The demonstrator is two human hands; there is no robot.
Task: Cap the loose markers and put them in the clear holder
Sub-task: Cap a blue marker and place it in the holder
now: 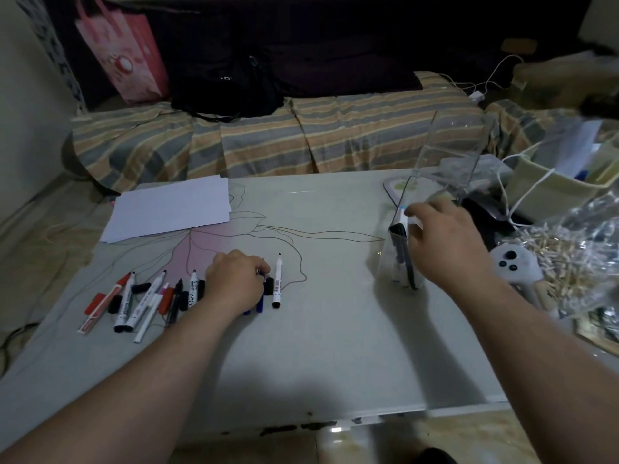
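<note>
Pale glass table (335,329) under both my hands, clear holder (432,209) at my right hand (445,242) whose fingers pinch a white marker (403,217) over its rim, loose markers (147,296) left of my left hand (234,279), its fingers curled on a blue marker (260,304), uncapped white marker (277,283) just right of it.

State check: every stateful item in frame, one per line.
Clear plastic holder: upright, markers inside.
White marker with black tip: uncapped, lying on table.
Loose black cap: off, beside it.
Left hand: grip on a blue marker.
Right hand: at holder, lowering a white marker.
</note>
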